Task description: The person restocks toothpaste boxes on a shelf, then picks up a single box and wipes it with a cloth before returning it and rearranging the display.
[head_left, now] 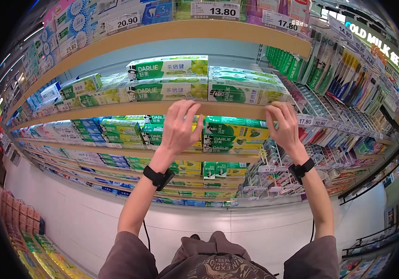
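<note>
Both hands are at the wooden front edge of a shelf (234,109). My left hand (180,125) has its fingers bent over the edge, with the thumb below. My right hand (284,123) grips the same edge farther right, fingers curled in the same way. Just behind the edge lie white-and-green DARLIE toothpaste boxes with green grapes printed on them: a left stack (169,88) two boxes high and a right stack (243,88). On the shelf below, green-and-yellow DARLIE boxes (234,130) sit between my hands. Each wrist wears a black band.
An upper shelf (162,37) carries more boxes and price tags. Toothbrush packs (348,76) hang on racks to the right. Farther along on the left are more toothpaste boxes (46,95). Cartons (20,211) stand at the lower left, on the pale tiled floor (176,225).
</note>
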Tool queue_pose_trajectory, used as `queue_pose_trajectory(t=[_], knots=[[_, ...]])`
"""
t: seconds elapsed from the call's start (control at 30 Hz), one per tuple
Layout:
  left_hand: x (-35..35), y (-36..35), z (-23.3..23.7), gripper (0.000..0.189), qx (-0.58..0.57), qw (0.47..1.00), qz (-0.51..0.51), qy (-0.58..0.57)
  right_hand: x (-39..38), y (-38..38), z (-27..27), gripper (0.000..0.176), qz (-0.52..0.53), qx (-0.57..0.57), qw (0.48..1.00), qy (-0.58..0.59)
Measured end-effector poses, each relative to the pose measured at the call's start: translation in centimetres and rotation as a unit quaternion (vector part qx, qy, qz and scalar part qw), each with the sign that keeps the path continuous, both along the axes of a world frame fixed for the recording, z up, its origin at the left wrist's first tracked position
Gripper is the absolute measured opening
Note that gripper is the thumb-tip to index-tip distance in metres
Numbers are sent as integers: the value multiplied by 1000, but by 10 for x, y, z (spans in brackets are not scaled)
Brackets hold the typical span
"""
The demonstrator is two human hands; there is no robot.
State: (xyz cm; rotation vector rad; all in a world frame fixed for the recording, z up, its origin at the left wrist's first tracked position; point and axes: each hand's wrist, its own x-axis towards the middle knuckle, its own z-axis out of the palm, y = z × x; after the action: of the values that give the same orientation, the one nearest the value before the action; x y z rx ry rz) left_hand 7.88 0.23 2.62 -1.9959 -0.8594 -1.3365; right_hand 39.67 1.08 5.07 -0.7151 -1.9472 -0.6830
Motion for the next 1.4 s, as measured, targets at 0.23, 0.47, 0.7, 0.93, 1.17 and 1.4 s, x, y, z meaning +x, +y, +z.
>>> queue_pose_trajectory(t=[0.23,0.47,0.7,0.93,1.17,1.4], knots=[[-44,20,-15,23,28,998,37,-43,-5,8,-33,26,-43,21,998,38],[-27,30,-32,18,54,985,26,-163,-28,20,-62,25,-91,28,983,158],[-22,37,-35,17,67,979,27,-190,-20,17,-61,28,-102,16,986,129],[-28,37,-35,18,62,983,3,-172,-26,15,-62,32,-113,24,985,132],[-33,39,-36,22,64,986,-5,-153,-37,-16,-64,33,-121,7,985,123],[-37,35,-34,23,61,989,-27,-135,-61,-66,-200,25,-56,-375,921,84]])
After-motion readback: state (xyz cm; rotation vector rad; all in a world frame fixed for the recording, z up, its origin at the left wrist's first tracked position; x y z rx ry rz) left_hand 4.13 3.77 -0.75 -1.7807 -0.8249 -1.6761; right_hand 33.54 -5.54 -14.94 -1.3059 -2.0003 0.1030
